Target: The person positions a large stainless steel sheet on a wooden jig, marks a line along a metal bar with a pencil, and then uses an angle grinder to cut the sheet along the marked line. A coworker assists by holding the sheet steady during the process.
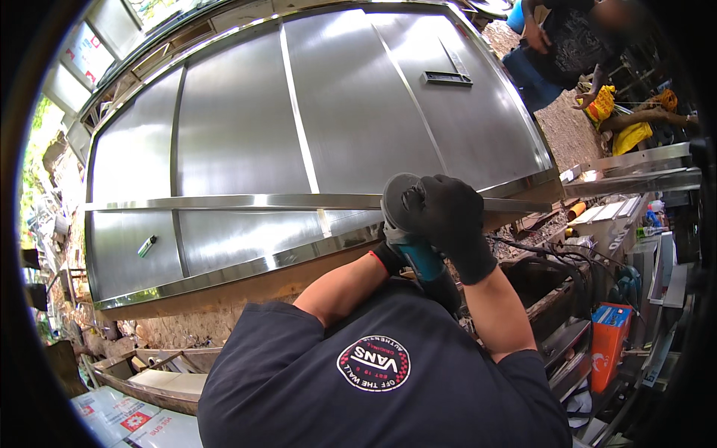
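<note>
A large steel door panel (246,127) fills the background; the angle grinder (415,243), axis toward five o'clock, is wrapped by right hand (448,220) fingers, the left hand (388,257) mostly hidden behind.

Both forearms reach forward, bare; the gloved right hand (448,216) is clenched on top, the gloved left hand (388,257) tucked beneath it.

The big door (314,127) is brushed steel sheet, smooth with a dull sheen; its edge strips (246,200) are polished, mirror-bright. Both gloves (448,216) are matt black knit cloth. The grinder (418,250) has a teal plastic body. The box (609,343) is glossy orange cardboard.
</note>
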Demonstrator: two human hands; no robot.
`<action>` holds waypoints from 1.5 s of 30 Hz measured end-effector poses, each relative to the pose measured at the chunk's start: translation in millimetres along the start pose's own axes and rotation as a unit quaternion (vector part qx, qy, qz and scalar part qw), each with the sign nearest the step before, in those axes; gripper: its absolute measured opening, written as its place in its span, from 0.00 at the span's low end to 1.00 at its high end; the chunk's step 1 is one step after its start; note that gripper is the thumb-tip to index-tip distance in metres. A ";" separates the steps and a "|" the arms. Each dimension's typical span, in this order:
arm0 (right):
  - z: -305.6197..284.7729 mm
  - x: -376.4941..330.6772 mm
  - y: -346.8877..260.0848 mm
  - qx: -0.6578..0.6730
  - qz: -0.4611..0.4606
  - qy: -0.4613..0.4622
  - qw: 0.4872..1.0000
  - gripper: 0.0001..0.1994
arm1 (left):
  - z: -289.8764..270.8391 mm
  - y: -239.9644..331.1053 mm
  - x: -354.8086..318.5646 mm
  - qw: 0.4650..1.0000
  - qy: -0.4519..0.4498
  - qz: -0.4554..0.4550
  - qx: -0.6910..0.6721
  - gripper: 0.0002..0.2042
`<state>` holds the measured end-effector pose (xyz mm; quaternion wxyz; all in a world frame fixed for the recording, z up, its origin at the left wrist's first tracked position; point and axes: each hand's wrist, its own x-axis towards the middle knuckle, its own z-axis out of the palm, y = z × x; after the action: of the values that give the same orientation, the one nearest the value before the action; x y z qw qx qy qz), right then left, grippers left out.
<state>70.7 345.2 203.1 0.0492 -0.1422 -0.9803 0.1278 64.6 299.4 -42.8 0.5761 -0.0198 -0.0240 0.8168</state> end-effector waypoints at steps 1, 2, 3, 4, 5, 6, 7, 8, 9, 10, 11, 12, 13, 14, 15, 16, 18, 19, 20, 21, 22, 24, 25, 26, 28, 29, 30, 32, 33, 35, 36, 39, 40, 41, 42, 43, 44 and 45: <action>1.5 0.6 -2.1 -0.029 0.049 -0.014 0.998 0.11 | -7.7 -0.7 -0.3 0.998 -0.041 -0.030 -0.032 0.21; 1.2 1.2 0.6 -0.030 0.052 -0.021 0.998 0.11 | -15.0 -1.8 -2.1 0.994 -0.078 -0.057 -0.058 0.21; -0.7 4.0 4.6 -0.033 0.054 -0.027 0.998 0.10 | -20.7 -1.4 -0.8 0.988 -0.113 -0.079 -0.077 0.21; -2.7 6.1 9.1 -0.036 0.056 -0.032 0.997 0.09 | -26.2 -2.5 -0.1 0.983 -0.133 -0.094 -0.085 0.21; -6.2 6.4 17.8 0.019 -0.011 -0.006 1.000 0.09 | -31.7 -4.3 -1.2 0.978 -0.155 -0.110 -0.084 0.22; -10.6 5.5 32.2 0.074 -0.077 0.021 0.994 0.08 | -28.9 -4.9 -3.1 0.984 -0.107 -0.114 -0.089 0.22; -13.0 5.5 41.4 0.128 -0.142 0.048 0.980 0.07 | -25.9 -4.3 -3.6 0.987 -0.060 -0.116 -0.091 0.22; -13.4 7.1 45.0 0.137 -0.184 0.032 0.973 0.07 | -22.9 -4.1 -5.0 0.988 -0.012 -0.119 -0.094 0.22; -14.3 9.8 47.3 0.144 -0.226 0.019 0.963 0.07 | -18.2 -1.1 -4.9 0.989 -0.012 -0.124 -0.086 0.22; -14.9 11.4 49.2 0.151 -0.267 0.005 0.952 0.08 | -13.3 2.0 -4.6 0.989 -0.011 -0.129 -0.078 0.22; -14.0 12.3 48.6 0.141 -0.260 0.014 0.955 0.08 | -8.3 4.9 -4.0 0.988 -0.010 -0.134 -0.071 0.22; -10.6 13.7 45.8 0.130 -0.255 0.019 0.958 0.08 | -4.4 6.7 -3.5 0.988 -0.010 -0.137 -0.064 0.22; -8.0 14.4 43.6 0.120 -0.249 0.025 0.961 0.08 | -1.0 7.6 -2.4 0.988 -0.009 -0.139 -0.059 0.22; -7.1 13.3 43.1 0.083 -0.236 0.051 0.967 0.08 | 1.9 7.5 -0.4 0.988 -0.009 -0.142 -0.053 0.22; -3.4 12.0 40.4 0.051 -0.196 0.043 0.978 0.08 | 1.4 6.5 -4.9 0.989 -0.003 -0.142 -0.048 0.22; -0.3 11.0 37.9 0.020 -0.156 0.036 0.987 0.09 | -8.4 5.8 -4.5 0.991 0.013 -0.128 -0.044 0.22; 4.4 10.4 30.9 -0.015 -0.066 0.006 0.998 0.11 | -14.4 5.3 -5.3 0.991 0.038 -0.121 -0.037 0.22; 6.6 10.8 26.6 -0.018 -0.016 -0.016 1.000 0.13 | -12.1 7.5 -5.0 0.990 0.047 -0.128 -0.034 0.23; 7.8 10.6 24.6 -0.021 0.034 -0.038 0.999 0.14 | -9.8 9.8 -4.8 0.989 0.056 -0.136 -0.032 0.23; 7.6 10.7 27.1 -0.011 0.036 -0.024 0.999 0.13 | -7.2 11.6 -3.6 0.988 0.062 -0.139 -0.030 0.23; 7.7 10.3 33.2 0.000 0.037 -0.010 0.999 0.12 | -5.4 12.3 -3.0 0.987 0.068 -0.141 -0.029 0.23; -0.5 11.9 40.7 0.059 -0.037 0.021 0.997 0.09 | -15.3 8.7 -4.9 0.992 -0.008 -0.111 -0.052 0.25; -10.7 11.3 44.6 0.105 -0.102 0.039 0.989 0.08 | -9.6 7.1 -6.4 0.992 -0.045 -0.101 -0.064 0.26; -15.8 12.4 46.2 0.150 -0.167 0.056 0.973 0.07 | -4.2 8.1 -9.0 0.992 -0.009 -0.106 -0.063 0.26; -12.2 14.1 54.3 0.153 -0.233 0.052 0.959 0.05 | 45.8 11.6 -14.6 0.988 0.062 -0.128 -0.058 0.26; -10.7 16.3 52.7 0.155 -0.273 0.046 0.948 0.05 | 45.5 13.3 -14.8 0.989 0.065 -0.124 -0.046 0.26; -10.6 16.8 51.9 0.140 -0.272 0.056 0.950 0.05 | 42.2 13.1 -14.2 0.990 0.069 -0.118 -0.036 0.25; -10.5 17.1 51.0 0.109 -0.269 0.076 0.954 0.06 | 32.4 12.4 -11.5 0.989 0.076 -0.116 -0.042 0.24; -9.2 16.1 49.2 0.084 -0.216 0.062 0.971 0.07 | 28.3 13.5 -10.3 0.988 0.082 -0.121 -0.056 0.23; -5.6 12.7 41.8 0.033 -0.107 0.032 0.993 0.09 | 20.3 15.1 -9.5 0.988 0.086 -0.120 -0.048 0.20; 3.5 10.1 42.5 0.027 -0.065 0.046 0.996 0.11 | 21.4 15.0 -7.0 0.989 0.083 -0.120 -0.025 0.18; 23.8 10.1 53.6 0.082 0.014 0.064 0.994 0.15 | 29.9 16.0 -7.8 0.990 -0.021 -0.136 -0.033 0.16; 19.9 13.8 62.1 0.152 0.014 0.056 0.987 0.16 | 25.6 15.6 -8.9 0.989 -0.050 -0.133 -0.044 0.18; 15.8 15.8 70.5 0.220 0.014 0.048 0.974 0.17 | 21.6 15.1 -8.3 0.986 -0.081 -0.132 -0.054 0.20; -14.8 18.3 55.9 0.169 0.009 -0.012 0.986 0.11 | 3.5 16.5 -7.1 0.988 -0.092 -0.110 -0.058 0.26; -18.6 17.9 59.3 0.186 -0.067 0.002 0.980 0.09 | 0.7 15.2 -5.8 0.988 -0.093 -0.113 -0.055 0.26; -20.8 17.7 62.3 0.201 -0.142 0.017 0.969 0.07 | -2.3 14.0 -5.3 0.988 -0.093 -0.113 -0.054 0.26; -23.1 16.8 65.2 0.213 -0.215 0.034 0.953 0.06 | 6.7 15.2 -4.8 0.988 -0.082 -0.126 -0.043 0.20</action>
<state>75.1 416.0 209.1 0.1376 0.0810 -0.9356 0.3150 51.5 289.7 -37.0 0.6689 0.0256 -0.1087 0.7349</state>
